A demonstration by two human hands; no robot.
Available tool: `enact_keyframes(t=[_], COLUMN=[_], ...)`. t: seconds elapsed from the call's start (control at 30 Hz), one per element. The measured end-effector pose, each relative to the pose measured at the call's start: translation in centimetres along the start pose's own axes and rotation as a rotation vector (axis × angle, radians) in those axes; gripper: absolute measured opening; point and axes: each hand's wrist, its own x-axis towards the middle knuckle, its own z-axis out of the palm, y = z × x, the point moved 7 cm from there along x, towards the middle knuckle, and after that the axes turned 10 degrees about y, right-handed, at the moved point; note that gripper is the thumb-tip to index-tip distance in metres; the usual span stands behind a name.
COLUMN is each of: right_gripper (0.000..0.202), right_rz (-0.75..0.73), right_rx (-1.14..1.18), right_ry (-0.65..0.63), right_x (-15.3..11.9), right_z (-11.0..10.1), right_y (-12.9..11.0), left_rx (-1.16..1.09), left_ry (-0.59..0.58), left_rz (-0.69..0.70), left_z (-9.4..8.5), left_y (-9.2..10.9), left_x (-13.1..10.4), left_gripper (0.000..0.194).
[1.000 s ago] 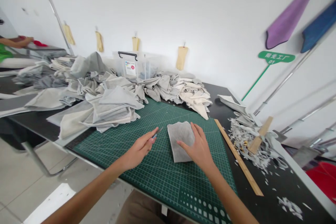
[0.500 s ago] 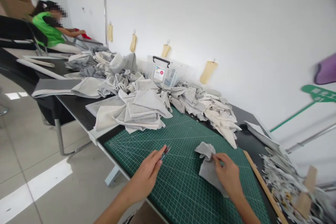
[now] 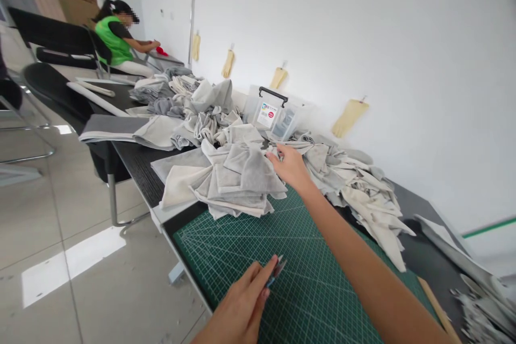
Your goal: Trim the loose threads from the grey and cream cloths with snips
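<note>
Place: workshop, cloth-cutting kind. Evidence: gridded green cutting mat (image 3: 298,231) on black bench (image 3: 139,165); grey and off-white cloth (image 3: 245,172) heaped in bulk along it; shredded offcuts (image 3: 479,309) toward right end. Labelled clear storage bin (image 3: 252,110) by wall. Yellowish gloves (image 3: 350,117) hung in row on plain white wall (image 3: 342,27). Farther down room from me, co-worker in green vest (image 3: 113,40) seated at second bench (image 3: 172,60), red item (image 3: 162,51) by hands. Black metal-framed chairs (image 3: 56,86), cardboard boxes (image 3: 74,2) in corner, tiled floor (image 3: 36,199).
</note>
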Motion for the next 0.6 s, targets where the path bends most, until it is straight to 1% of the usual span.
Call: enact_keyframes(t=[0.03,0.07,0.1,0.13,0.2,0.27,0.33,0.4,0.47,0.53,0.6], right_gripper=[0.041,0.044,0.043,0.04,0.034,0.031,0.031,0.032,0.032,0.031,0.029], right_rz=[0.037,0.069,0.088,0.097,0.11,0.17,0.289,0.41,0.513,0.552,0.539], right_rx=[0.038,0.067,0.084,0.084,0.037,-0.056,-0.128,-0.179,-0.213,-0.238,-0.265], right_ry=[-0.035,-0.046,-0.043,-0.029,-0.018,-0.049,-0.1,-0.144,-0.144,-0.127,-0.098], right_x=[-0.4,-1.1,-2.0,-3.1,-5.9,-9.4,-13.3,-17.2,-20.2,-21.7,-21.7], right_z=[0.3,-0.1,-1.1,-2.6,-6.2,-9.5,-12.2,-14.3,-16.0,-17.1,-17.5], right_y=[0.3,0.7,1.2,1.9,3.9,7.2,11.5,15.8,19.3,21.6,23.1], left_rx=[0.004,0.011,0.02,0.031,0.055,0.082,0.109,0.135,0.161,0.187,0.211], left_ry=[0.009,0.012,0.016,0.014,0.012,0.007,0.005,0.013,0.029,0.053,0.073], left_rz=[-0.001,-0.006,-0.014,-0.023,-0.036,-0.046,-0.053,-0.043,-0.004,0.042,0.081], left_z=[-0.1,-0.2,-0.2,-0.1,0.1,0.5,0.8,1.1,1.4,1.9,2.5], left_y=[0.0,0.1,0.1,0.1,0.0,-0.2,-0.5,-0.8,-1.1,-1.4,-2.0], left_x=[0.0,0.0,-0.1,-0.3,-0.6,-1.0,-1.2,-1.2,-1.0,-0.7,-0.5], left_gripper=[0.051,0.05,0.05,0.05,0.05,0.05,0.049,0.049,0.049,0.05,0.05])
